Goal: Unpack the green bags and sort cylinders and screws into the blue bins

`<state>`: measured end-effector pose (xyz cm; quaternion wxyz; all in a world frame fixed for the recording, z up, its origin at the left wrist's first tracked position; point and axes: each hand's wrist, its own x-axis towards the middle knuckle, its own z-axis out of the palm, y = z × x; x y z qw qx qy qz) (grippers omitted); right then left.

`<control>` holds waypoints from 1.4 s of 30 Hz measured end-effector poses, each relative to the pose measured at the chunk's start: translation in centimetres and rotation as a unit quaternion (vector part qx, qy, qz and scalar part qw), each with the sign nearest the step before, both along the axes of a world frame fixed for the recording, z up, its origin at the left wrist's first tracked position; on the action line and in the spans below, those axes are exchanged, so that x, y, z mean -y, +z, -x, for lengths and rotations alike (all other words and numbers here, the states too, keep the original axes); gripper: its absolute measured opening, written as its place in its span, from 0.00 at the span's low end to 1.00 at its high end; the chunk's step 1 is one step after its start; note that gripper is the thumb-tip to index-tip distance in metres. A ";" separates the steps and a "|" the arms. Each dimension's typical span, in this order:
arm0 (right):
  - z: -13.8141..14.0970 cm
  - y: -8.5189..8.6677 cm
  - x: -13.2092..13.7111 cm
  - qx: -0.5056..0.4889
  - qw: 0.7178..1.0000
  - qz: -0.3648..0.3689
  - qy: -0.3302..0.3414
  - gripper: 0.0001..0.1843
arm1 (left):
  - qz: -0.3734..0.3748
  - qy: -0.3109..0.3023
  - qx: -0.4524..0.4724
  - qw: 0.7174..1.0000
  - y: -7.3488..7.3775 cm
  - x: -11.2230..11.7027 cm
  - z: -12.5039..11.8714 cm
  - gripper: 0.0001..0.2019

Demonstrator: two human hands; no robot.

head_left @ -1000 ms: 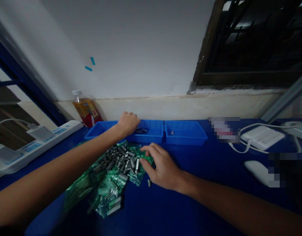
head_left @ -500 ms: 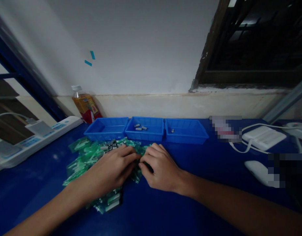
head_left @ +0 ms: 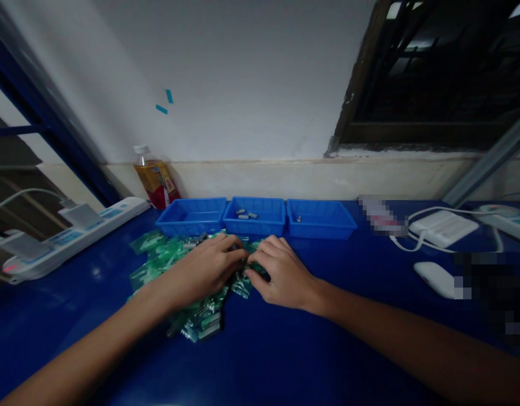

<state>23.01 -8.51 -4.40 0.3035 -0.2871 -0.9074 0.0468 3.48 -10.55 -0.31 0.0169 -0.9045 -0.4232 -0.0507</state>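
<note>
My left hand [head_left: 215,264] and my right hand [head_left: 281,273] meet fingertip to fingertip just in front of the blue trays. Both are closed, pinching a small clear-green plastic bag [head_left: 242,286] whose lower part shows beneath the fingers. What is inside it at the fingertips is hidden. A heap of similar green plastic bags [head_left: 152,265] with small grey metal pieces lies under and around my left hand and forearm. Nearer to me, one of these metal pieces [head_left: 210,331] sticks out at the heap's edge.
Three blue trays stand in a row: the left tray [head_left: 192,230], the middle tray [head_left: 254,226] holding a few metal pieces, and the right tray [head_left: 321,228] with one small part. Left are a drink bottle [head_left: 158,180] and power strip [head_left: 80,242]; right, a white charger [head_left: 444,228] and mouse [head_left: 437,279].
The view has shifted slightly, so the trays and heap sit a little higher and the heap further right. My hands stay together at the bag, with only small finger movement.
</note>
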 end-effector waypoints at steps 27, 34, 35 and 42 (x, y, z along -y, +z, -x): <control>-0.4 0.2 -0.5 -0.090 0.993 -0.030 -0.070 0.07 | -0.055 -0.010 0.188 0.981 -0.8 0.1 -0.4 0.10; 0.2 0.5 -0.2 -0.091 0.994 -0.049 -0.034 0.09 | -0.084 0.027 0.241 0.967 -1.2 0.0 -0.5 0.08; 0.3 0.8 -0.3 -0.089 0.994 -0.056 -0.030 0.09 | -0.083 0.030 0.247 0.965 -1.2 -0.1 -0.5 0.08; 1.3 5.5 -5.4 0.078 0.989 -0.040 -0.120 0.14 | -0.080 0.081 0.244 0.963 -2.0 -0.7 0.2 0.14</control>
